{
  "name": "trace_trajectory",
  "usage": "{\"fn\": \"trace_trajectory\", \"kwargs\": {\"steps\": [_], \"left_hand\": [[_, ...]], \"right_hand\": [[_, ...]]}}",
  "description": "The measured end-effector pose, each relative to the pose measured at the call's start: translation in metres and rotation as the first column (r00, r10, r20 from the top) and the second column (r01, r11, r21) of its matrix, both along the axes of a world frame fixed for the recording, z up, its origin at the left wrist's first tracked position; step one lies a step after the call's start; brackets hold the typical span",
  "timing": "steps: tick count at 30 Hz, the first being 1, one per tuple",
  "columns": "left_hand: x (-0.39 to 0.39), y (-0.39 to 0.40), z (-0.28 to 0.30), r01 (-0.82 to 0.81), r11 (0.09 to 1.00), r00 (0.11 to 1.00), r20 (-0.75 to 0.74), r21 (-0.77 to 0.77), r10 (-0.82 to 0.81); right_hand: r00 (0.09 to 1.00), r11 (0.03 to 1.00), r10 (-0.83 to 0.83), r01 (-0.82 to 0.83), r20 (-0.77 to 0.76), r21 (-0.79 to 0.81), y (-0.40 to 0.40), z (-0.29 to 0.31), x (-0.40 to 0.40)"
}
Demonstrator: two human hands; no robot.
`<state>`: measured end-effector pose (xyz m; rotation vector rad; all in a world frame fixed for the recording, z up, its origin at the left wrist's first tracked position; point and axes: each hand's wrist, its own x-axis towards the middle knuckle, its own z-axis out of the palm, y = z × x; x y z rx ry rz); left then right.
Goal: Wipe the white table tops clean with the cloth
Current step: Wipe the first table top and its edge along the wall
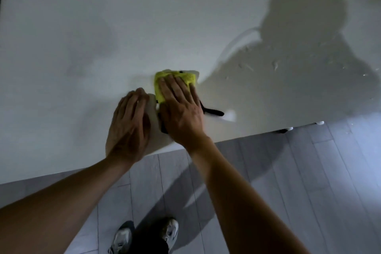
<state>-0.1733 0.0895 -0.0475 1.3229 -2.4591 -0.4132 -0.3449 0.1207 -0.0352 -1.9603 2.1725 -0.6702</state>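
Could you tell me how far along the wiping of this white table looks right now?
Done: the left stretch of the white table looks smooth and free of marks. In hand: the right hand presses the yellow cloth flat near the front edge, while the left hand rests beside it. Left: droplets and smears show on the right part.
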Motion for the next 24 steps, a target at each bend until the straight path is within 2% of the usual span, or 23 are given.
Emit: {"fn": "trace_trajectory", "kwargs": {"steps": [2, 3, 5, 8, 11, 13, 16, 19, 21, 24], "left_hand": [[0.000, -0.001, -0.002, -0.020, 1.000, 1.000, 0.004, 0.010, 0.020], [-0.001, 0.000, -0.001, -0.027, 1.000, 1.000, -0.002, 0.012, 0.027], [-0.003, 0.000, 0.000, -0.035, 0.999, 0.999, -0.016, 0.001, 0.035], [-0.005, 0.001, -0.001, -0.045, 0.999, 0.999, -0.014, -0.007, 0.045], [-0.004, 0.000, -0.003, -0.048, 0.999, 0.999, -0.023, -0.014, 0.048], [-0.005, 0.000, -0.004, -0.056, 0.998, 0.998, -0.017, -0.013, 0.056], [-0.006, -0.001, -0.003, -0.063, 0.998, 0.998, 0.016, -0.025, 0.064], [-0.006, -0.001, -0.001, -0.064, 0.998, 0.998, 0.023, -0.020, 0.064], [-0.004, -0.002, 0.000, -0.063, 0.998, 0.998, 0.010, 0.004, 0.063], [-0.001, -0.002, 0.000, -0.052, 0.997, 0.998, -0.020, 0.062, 0.054]], "right_hand": [[0.998, 0.999, 0.052, -0.052, -0.028, -0.006, -0.001, -0.005, -0.015], [0.999, 1.000, 0.024, -0.025, -0.044, -0.008, 0.000, -0.007, -0.031], [0.989, 0.990, -0.137, 0.138, -0.064, 0.016, -0.001, -0.008, -0.074], [0.917, 0.913, -0.387, 0.395, -0.092, 0.097, -0.007, -0.007, -0.124], [0.856, 0.848, -0.511, 0.517, -0.083, 0.115, -0.020, -0.005, -0.117], [0.892, 0.887, -0.447, 0.452, -0.073, 0.091, -0.038, -0.003, -0.090], [0.995, 0.997, -0.081, 0.081, -0.052, 0.005, -0.069, -0.004, -0.038], [0.981, 0.983, 0.177, -0.180, -0.078, -0.036, -0.084, -0.005, -0.021], [0.978, 0.983, 0.178, -0.182, -0.113, -0.030, -0.085, -0.009, -0.040], [0.992, 0.997, -0.082, 0.081, -0.097, -0.013, -0.088, -0.011, -0.083]]}}
